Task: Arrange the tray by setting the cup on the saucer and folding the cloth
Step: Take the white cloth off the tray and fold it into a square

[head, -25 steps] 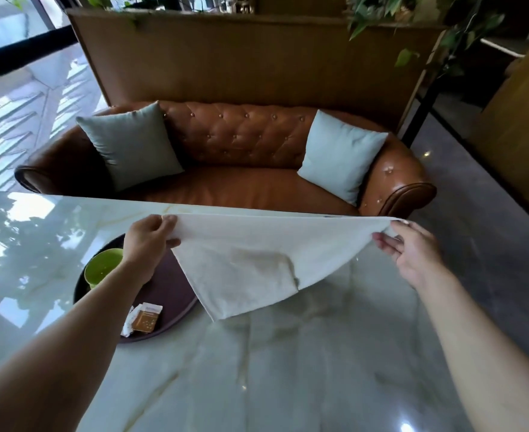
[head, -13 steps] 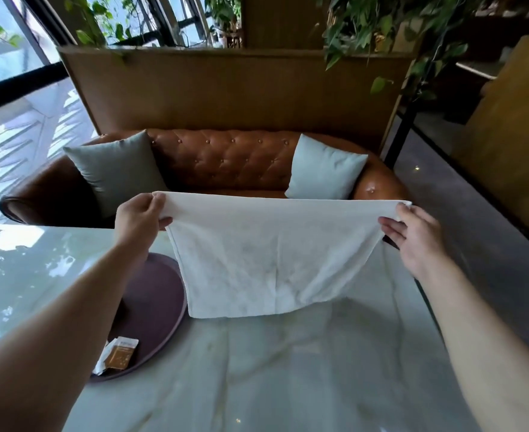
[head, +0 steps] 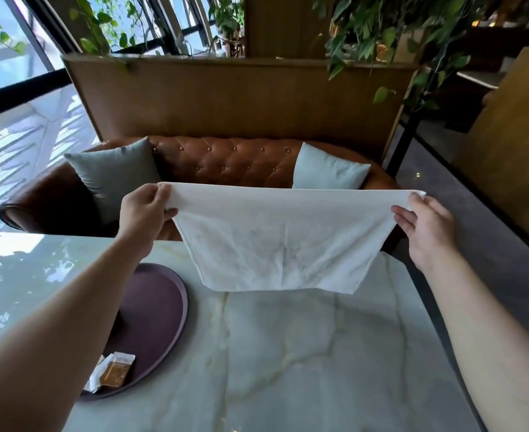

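Both hands are up and the cloth (head: 283, 241) is in the air! The left hand (head: 143, 215) has its fingers (head: 160, 194) closed tight on the top left corner, thumb pinching from below, and the right hand (head: 425, 227) pinches the top right corner, its fingers (head: 405, 216) curled under the hem with a little tuft of white poking out past them. Between the two grips the top edge runs taut and nearly level, and the rest hangs straight down below the fingers, clear of the table (head: 288, 353) (creased, with a faint fold line down the middle). Its lower edge sits a touch higher on the left than on the right corner. Down below the left hand, partly hidden by that forearm, lies the tray (head: 160, 307), with a small brown packet (head: 116, 371) near its closest rim. Beyond the fingers, behind the cloth, a sofa (head: 232, 160) with two cushions.
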